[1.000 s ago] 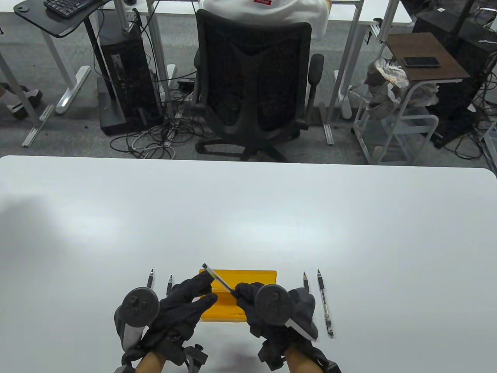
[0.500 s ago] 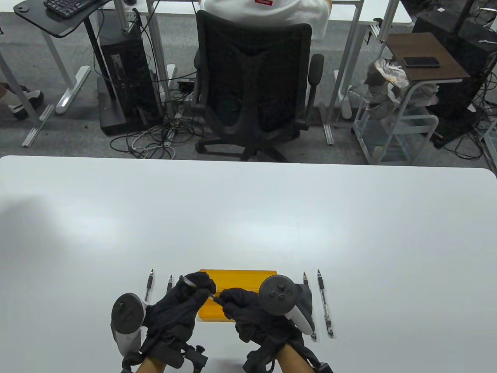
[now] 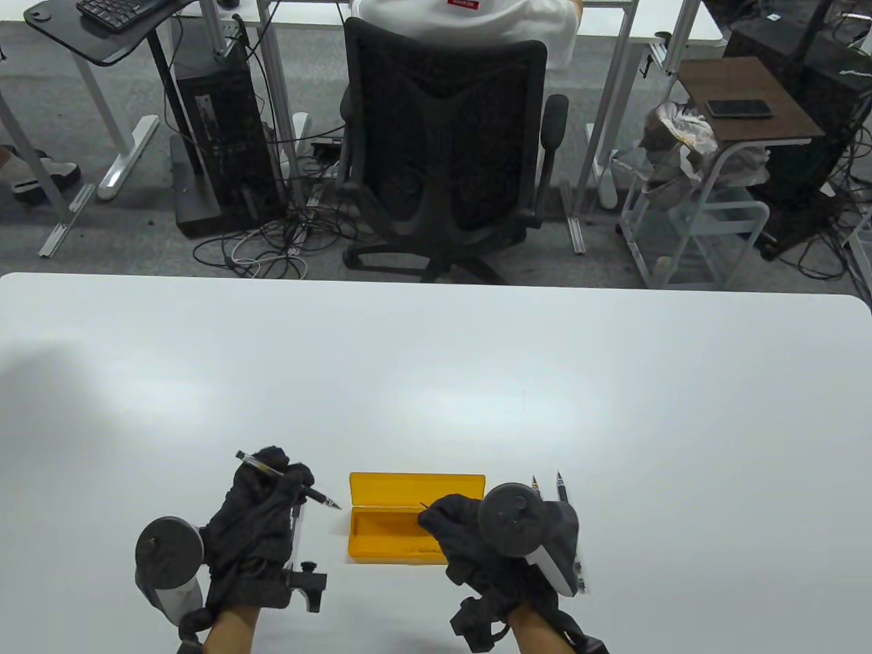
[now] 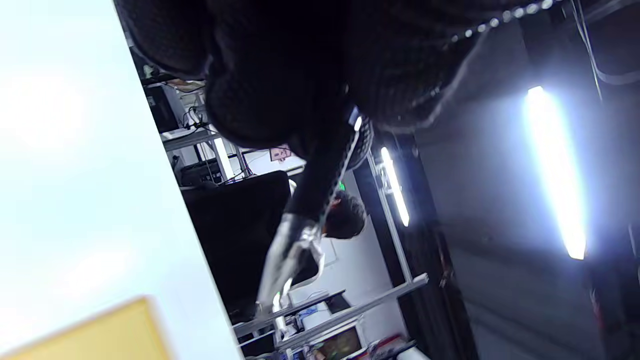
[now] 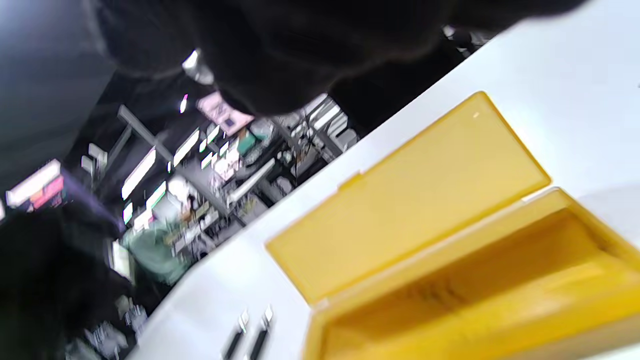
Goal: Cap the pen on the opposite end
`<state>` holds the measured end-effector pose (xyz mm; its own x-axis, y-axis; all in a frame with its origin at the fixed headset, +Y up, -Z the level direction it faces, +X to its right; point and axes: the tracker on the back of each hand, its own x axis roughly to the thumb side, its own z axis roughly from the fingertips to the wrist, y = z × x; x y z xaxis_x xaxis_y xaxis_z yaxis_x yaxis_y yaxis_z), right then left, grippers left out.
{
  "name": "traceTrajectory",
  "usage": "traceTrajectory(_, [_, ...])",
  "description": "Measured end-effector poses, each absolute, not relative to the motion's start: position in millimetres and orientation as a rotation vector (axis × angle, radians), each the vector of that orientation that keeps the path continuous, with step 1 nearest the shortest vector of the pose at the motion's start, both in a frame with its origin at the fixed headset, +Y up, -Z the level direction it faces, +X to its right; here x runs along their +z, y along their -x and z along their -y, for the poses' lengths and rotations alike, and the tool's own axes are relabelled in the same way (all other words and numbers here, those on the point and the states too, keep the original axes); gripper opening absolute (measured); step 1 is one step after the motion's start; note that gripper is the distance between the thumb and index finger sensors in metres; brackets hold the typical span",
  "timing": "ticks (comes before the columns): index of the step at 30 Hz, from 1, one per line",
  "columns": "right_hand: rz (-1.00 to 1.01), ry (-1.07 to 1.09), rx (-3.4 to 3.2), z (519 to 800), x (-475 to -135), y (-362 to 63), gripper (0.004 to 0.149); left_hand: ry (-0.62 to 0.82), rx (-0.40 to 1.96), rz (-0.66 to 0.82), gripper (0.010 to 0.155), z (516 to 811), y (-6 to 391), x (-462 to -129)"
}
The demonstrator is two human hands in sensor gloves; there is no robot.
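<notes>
A: Where is the pen (image 3: 286,479) sitting right now?

B: The left hand (image 3: 255,518) is gripping it, fingers (image 3: 297,475) curling round the barrel, above the tabletop (image 3: 436,368) at about nine o'clock from the yellow case (image 3: 415,521). Its bare tip is pointing toward three o'clock, the back end toward ten.

A: And the cap?

B: The right hand (image 3: 477,538) is closing on something small over the case, with a thin dark sliver poking out toward ten o'clock. I am taking that for the cap, though I cannot tell for sure; the right wrist view is too blurry.

A: What is worrying you?

B: The exposed tip is aiming at the right hand, so bringing the hands together carelessly risks capping the writing end again, or inking the glove. The back end is lying on the far side of the left hand, making the reach awkward. A loosening grip could be dropping the cap into the open case.

A: Anything nearby?

B: Pens (image 3: 545,487) are lying at three o'clock of the case, inviting a bump.
</notes>
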<state>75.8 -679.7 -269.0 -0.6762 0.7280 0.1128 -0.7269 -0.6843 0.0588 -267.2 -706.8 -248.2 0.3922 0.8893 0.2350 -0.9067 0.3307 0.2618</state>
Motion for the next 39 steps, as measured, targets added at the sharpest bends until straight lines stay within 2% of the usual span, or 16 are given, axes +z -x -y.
traceTrajectory(3, [-0.006, -0.112, 2.305, 686, -270, -78, 0.048, -0.334, 0.950, 0.152, 0.056, 702, 259, -252])
traceTrajectory(8, [0.009, -0.157, 2.374, 692, -271, -76, 0.046, -0.275, 0.589, 0.330, 0.049, 697, 227, -251])
traceTrajectory(11, [0.009, -0.178, 2.401, 694, -270, -74, 0.045, -0.248, 0.463, 0.389, 0.047, 696, 213, -249])
traceTrajectory(19, [0.006, -0.276, 2.425, 697, -267, -62, 0.045, -0.279, 0.334, 0.454, 0.046, 688, 201, -244])
traceTrajectory(30, [-0.020, -0.344, 2.432, 697, -264, -52, 0.045, -0.263, 0.315, 0.507, 0.046, 687, 187, -240])
traceTrajectory(39, [-0.047, -0.416, 2.539, 694, -260, -44, 0.045, -0.260, 0.213, 0.539, 0.046, 687, 180, -237])
